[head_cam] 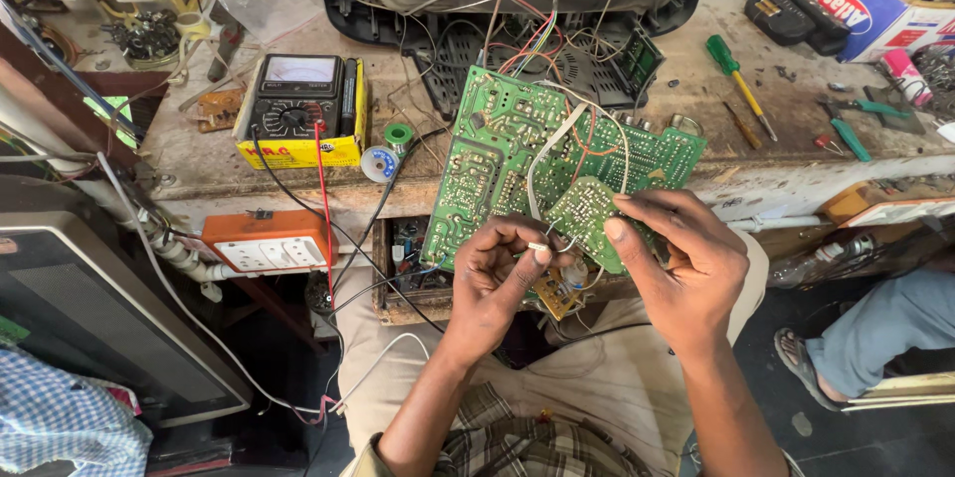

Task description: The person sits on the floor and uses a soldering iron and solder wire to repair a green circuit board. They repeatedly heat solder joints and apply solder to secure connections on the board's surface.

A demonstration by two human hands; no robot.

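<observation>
A large green circuit board [497, 154] hangs tilted off the bench edge, solder side up, tied by coloured wires to the open set behind it. A small round green board [585, 213] lies against its lower right part. My left hand [500, 273] pinches a small white part or wire end just below the small board. My right hand [676, 263] grips the small board's right edge, thumb on its face and fingers behind. A white flat cable [549, 151] loops across the large board.
A yellow-cased analogue multimeter [301, 109] with red and black leads sits left on the bench. Solder spools [388, 151], an orange socket strip [271, 241], a green screwdriver [738, 79] and pliers [846, 124] lie around. Another person's leg and sandal [856, 338] are at right.
</observation>
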